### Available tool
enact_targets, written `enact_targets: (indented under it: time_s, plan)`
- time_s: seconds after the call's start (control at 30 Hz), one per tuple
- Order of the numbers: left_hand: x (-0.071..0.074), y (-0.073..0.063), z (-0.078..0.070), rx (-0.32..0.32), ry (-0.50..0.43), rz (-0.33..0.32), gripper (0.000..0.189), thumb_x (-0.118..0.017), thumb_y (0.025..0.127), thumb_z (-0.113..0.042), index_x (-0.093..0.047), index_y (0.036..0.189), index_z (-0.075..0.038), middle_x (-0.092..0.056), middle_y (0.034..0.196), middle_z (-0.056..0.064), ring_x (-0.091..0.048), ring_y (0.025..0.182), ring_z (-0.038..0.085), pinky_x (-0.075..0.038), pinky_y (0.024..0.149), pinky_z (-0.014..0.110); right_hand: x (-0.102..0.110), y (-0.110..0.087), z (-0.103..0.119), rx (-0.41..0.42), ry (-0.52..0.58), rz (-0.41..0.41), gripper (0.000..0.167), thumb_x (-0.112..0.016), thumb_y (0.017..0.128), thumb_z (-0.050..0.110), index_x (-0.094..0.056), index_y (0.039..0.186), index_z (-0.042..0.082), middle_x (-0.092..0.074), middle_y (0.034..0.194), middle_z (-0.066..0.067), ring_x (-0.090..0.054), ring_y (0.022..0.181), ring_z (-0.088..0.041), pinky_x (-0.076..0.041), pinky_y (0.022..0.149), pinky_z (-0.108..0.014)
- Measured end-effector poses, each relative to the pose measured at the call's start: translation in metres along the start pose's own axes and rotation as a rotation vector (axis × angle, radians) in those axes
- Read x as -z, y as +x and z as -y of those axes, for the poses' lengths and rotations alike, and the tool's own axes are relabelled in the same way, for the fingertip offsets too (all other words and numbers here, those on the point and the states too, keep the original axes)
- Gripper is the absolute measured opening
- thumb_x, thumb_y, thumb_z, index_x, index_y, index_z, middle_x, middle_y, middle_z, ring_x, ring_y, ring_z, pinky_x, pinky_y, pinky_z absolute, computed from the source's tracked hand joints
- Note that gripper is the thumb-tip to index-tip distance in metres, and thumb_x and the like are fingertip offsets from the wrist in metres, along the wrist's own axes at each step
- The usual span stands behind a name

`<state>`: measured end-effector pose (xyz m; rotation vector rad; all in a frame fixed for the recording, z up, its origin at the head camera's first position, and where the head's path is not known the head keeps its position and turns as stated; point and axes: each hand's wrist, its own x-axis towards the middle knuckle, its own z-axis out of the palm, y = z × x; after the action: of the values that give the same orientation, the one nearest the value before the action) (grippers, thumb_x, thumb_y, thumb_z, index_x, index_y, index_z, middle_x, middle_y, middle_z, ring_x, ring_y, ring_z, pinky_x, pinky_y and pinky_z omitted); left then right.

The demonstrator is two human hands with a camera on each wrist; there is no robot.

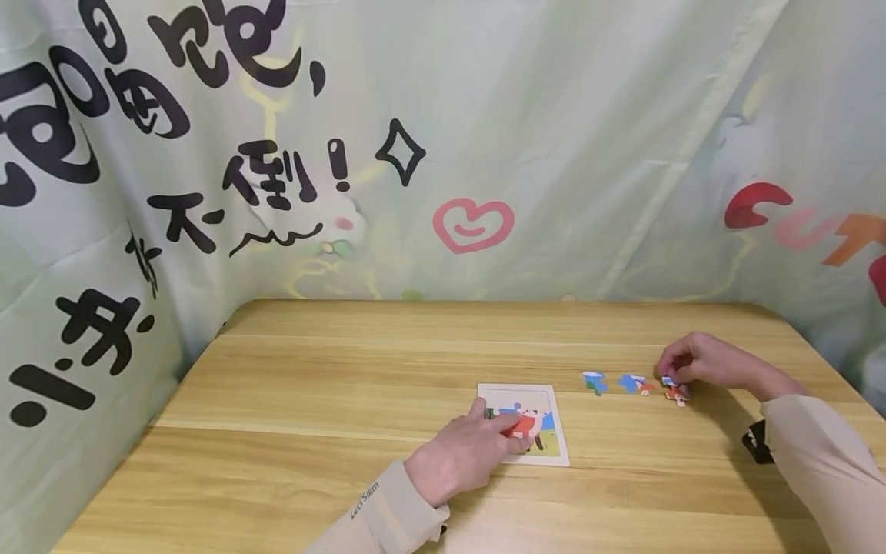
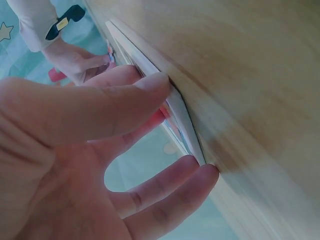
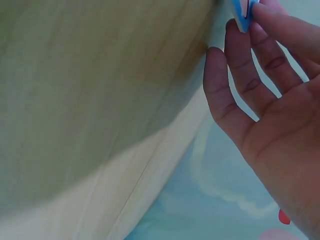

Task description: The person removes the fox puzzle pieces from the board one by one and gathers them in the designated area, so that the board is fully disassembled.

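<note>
A small square jigsaw puzzle [image 1: 561,454] with a pale frame lies on the table, part of its animal picture filled in. My left hand [image 1: 467,450] rests on it with fingers spread, the fingertips on the picture and along the frame's edge. In the left wrist view the thumb lies close to the near rim of the frame. Off to the right, my right hand [image 1: 709,362] pinches a blue-edged puzzle piece [image 3: 242,15] between thumb and fingers. Two more loose groups of pieces, a blue and green one [image 1: 594,382] and a blue and orange one [image 1: 633,383], lie between the hands.
The wooden table [image 1: 311,400] runs back to a printed curtain [image 1: 554,115] with dark lettering and a pink heart. A black wrist strap [image 1: 757,442] shows at the right sleeve.
</note>
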<state>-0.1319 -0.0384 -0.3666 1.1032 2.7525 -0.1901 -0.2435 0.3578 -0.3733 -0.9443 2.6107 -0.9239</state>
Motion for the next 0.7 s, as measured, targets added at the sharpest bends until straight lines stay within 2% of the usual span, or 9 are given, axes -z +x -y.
enact_targets:
  time_s: [0.27,0.33,0.43,0.57,0.7]
  plan:
    - [0.0008,0.0015,0.0005,-0.018,0.043,-0.009,0.066,-0.074,0.092,-0.007,-0.055,0.145,-0.041,-0.041,0.157,-0.01,-0.048,0.13,0.046,-0.058,0.085,0.033,-0.0002,0.0008,-0.0011,-0.029,-0.034,-0.009,0.014,-0.065,0.08,-0.017,-0.07,0.081,-0.004,-0.069,0.083,0.008,-0.051,0.071,0.001,-0.046,0.06,-0.022]
    - [0.0012,0.0014,0.0005,-0.021,0.051,-0.015,0.066,-0.074,0.092,-0.008,-0.055,0.145,-0.041,-0.041,0.157,-0.009,-0.049,0.128,0.046,-0.058,0.083,0.032,0.0,0.0009,-0.0012,-0.038,-0.045,-0.01,0.014,-0.065,0.08,-0.017,-0.07,0.081,-0.004,-0.068,0.083,0.008,-0.051,0.071,0.001,-0.046,0.06,-0.022]
    - [0.0012,0.0006,0.0003,-0.027,0.067,-0.029,0.065,-0.075,0.092,-0.01,-0.055,0.145,-0.041,-0.043,0.155,-0.009,-0.052,0.12,0.04,-0.055,0.075,0.024,0.0003,0.0011,-0.0002,-0.074,-0.053,-0.009,0.013,-0.065,0.081,-0.016,-0.071,0.082,-0.004,-0.069,0.083,0.003,-0.051,0.071,0.0,-0.046,0.06,-0.022]
    - [0.0,-0.0001,0.0006,-0.034,0.088,-0.046,0.065,-0.076,0.091,-0.012,-0.055,0.145,-0.042,-0.046,0.149,-0.009,-0.049,0.102,0.028,-0.044,0.059,0.018,0.0013,0.0019,0.0035,-0.121,-0.067,-0.011,0.012,-0.067,0.082,-0.013,-0.072,0.083,-0.002,-0.071,0.085,-0.005,-0.053,0.074,0.001,-0.047,0.064,-0.022]
    - [-0.0014,0.001,0.0018,-0.042,0.09,-0.045,0.068,-0.077,0.09,-0.012,-0.054,0.146,-0.043,-0.045,0.149,-0.01,-0.049,0.108,0.025,-0.05,0.069,0.02,0.002,0.0033,0.0083,-0.136,-0.065,-0.013,0.013,-0.067,0.085,-0.01,-0.073,0.084,0.001,-0.072,0.087,-0.006,-0.056,0.076,0.0,-0.049,0.066,-0.023]
